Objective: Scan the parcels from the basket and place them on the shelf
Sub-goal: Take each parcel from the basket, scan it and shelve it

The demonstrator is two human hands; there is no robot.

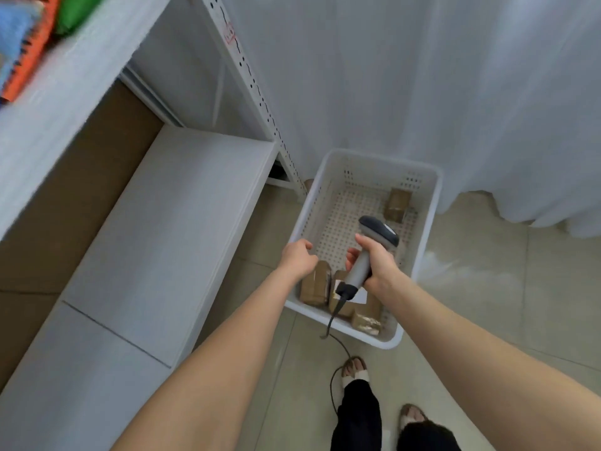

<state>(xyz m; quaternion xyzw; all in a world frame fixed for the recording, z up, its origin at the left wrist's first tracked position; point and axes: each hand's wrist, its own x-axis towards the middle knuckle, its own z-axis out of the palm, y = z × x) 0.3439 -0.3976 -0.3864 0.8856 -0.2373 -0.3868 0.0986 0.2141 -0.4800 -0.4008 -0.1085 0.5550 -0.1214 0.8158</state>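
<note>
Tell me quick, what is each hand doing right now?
Left hand: fingers curled over the basket; any grip cannot be told.
Right hand: closed around the barcode scanner.

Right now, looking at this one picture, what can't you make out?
Labelled parcel: head view, the scanner in the right hand covers part of its label; the print is too small.
Left hand: head view, its curled fingers hide whether it touches the brown parcel beneath.
Coloured packages on the upper shelf: blurred, cut off by the top-left corner.
Red tag on the shelf post: too blurred to read.
</note>
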